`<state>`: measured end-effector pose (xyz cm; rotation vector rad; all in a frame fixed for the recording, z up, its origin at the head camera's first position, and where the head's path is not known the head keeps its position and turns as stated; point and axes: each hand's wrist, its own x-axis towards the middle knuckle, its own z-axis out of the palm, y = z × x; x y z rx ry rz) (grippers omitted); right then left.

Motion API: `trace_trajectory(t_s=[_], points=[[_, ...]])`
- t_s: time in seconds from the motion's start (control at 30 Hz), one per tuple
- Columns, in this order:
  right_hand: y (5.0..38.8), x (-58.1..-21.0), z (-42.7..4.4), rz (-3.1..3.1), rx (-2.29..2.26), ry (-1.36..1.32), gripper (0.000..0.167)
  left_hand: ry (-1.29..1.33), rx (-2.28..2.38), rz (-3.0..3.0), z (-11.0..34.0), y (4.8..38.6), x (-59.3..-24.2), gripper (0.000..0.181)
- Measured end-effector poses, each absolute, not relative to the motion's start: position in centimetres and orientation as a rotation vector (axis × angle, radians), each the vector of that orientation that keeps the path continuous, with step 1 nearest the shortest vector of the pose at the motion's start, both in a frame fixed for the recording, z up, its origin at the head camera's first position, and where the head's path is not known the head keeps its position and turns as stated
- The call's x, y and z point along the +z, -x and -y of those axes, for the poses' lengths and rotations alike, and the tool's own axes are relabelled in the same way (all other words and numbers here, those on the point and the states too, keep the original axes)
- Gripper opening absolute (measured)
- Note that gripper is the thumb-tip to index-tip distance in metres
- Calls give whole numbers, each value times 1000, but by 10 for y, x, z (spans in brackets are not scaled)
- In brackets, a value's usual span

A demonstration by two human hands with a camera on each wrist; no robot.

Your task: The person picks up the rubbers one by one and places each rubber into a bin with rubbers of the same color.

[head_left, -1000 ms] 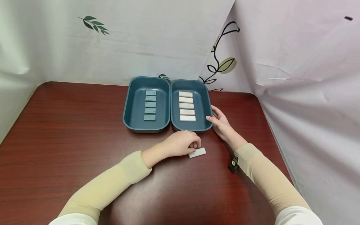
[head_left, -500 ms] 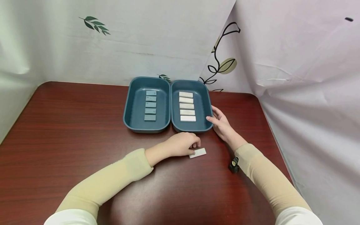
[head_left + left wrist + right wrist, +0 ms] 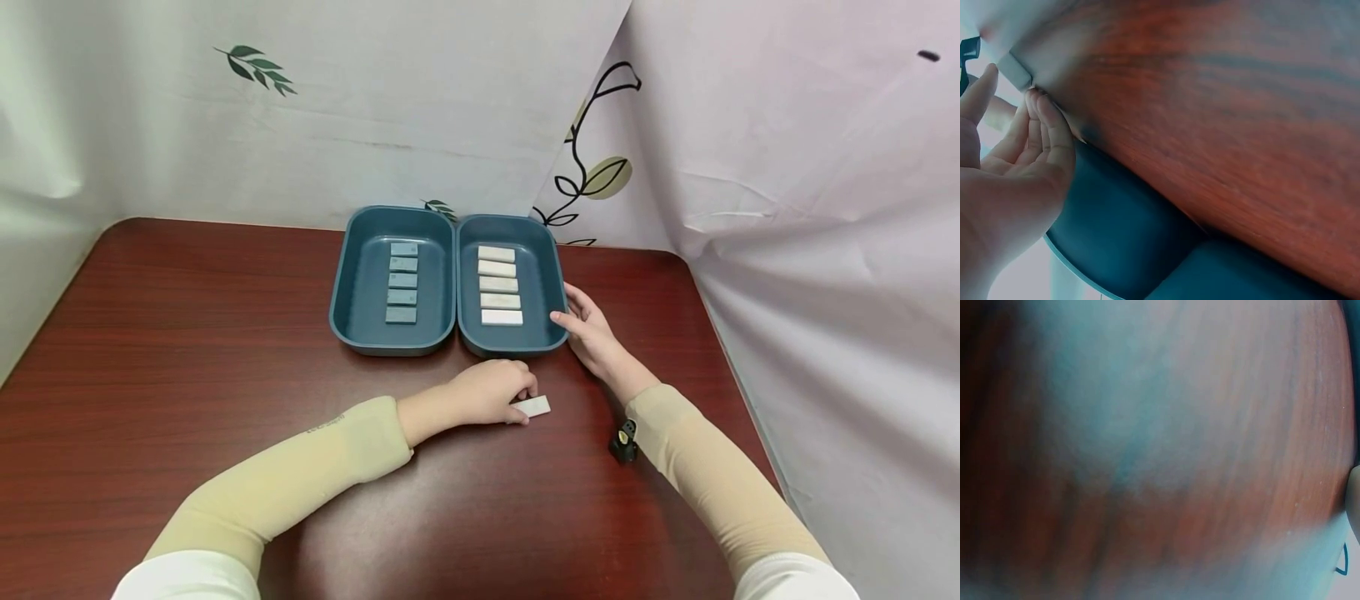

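In the head view my left hand has thumb and fingers on opposite sides of a flat white rectangular block on the table. The left wrist view shows this white block between the thumb and fingertips; its left end is partly hidden from the head. My right hand grips the right wall of a dark blue tray, thumb over the rim, fingers outside. Several white blocks lie in a column inside that tray. Only a small part of a finger shows in the right wrist view.
A second dark blue tray stands against the first on its left, with several blue-grey blocks in a column. A small black object sits beside the right wrist. White patterned cloth hangs behind the reddish-brown table.
My left hand has shifted slightly toward me and to the right; its thumb has moved from the block's end to its near edge. The right hand stays on the tray.
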<state>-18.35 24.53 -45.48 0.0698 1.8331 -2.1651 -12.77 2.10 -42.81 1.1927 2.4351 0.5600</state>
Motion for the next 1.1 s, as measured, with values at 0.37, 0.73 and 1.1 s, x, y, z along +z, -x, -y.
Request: trace_trajectory(t_s=[0.37,0.73,1.1], points=[[183,-456,-246,-1843,-2159,-62,68,-1164,603,-2438,-25,122,-430,24],[182,-455,-247,-1847,-2150,-68,69,-1135,715,-2397,-26,122,-431,25],[185,-457,-246,-1819,-2182,-46,68,-1110,804,-2343,-24,123,-428,26]])
